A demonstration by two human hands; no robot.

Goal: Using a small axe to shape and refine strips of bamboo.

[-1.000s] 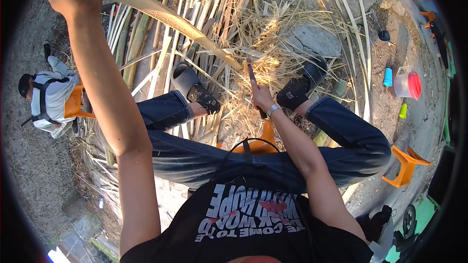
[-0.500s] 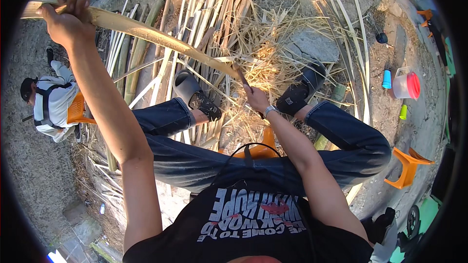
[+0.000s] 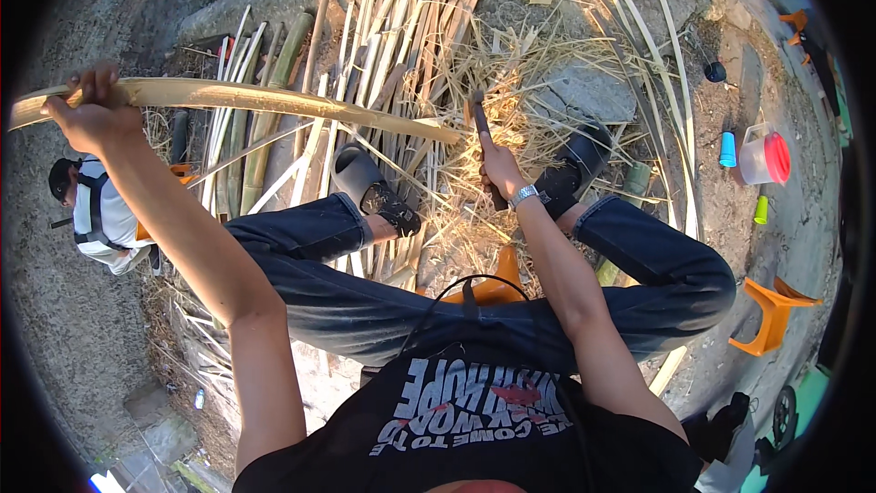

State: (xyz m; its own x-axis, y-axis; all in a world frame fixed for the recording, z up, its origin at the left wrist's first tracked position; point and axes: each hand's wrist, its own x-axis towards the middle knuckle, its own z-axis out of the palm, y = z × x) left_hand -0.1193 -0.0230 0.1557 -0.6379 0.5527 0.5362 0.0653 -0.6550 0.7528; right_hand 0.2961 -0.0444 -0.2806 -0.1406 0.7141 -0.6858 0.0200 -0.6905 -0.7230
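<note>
My left hand [image 3: 91, 114], raised at the far left, is closed around a long pale bamboo strip [image 3: 274, 100]. The strip runs across to the middle, and its far end stops just short of a knife [image 3: 478, 114]. My right hand [image 3: 500, 169] grips that knife by its handle between my feet, with the dark blade pointing away from me. A small gap shows between blade and strip end. Thin shavings [image 3: 511, 64] lie heaped beneath and beyond the knife.
Split bamboo strips [image 3: 388, 27] lie ahead of my left foot, beside green poles [image 3: 283, 64]. A flat rock [image 3: 584, 91] sits ahead of my right foot. Rightward stand a blue cup [image 3: 727, 149], a red-lidded container [image 3: 765, 158] and an orange stool [image 3: 771, 315]. Another person [image 3: 100, 210] sits at left.
My left hand has moved left and down, drawing the strip leftward and flatter. The knife has swung more upright and rightward, away from the strip's end.
</note>
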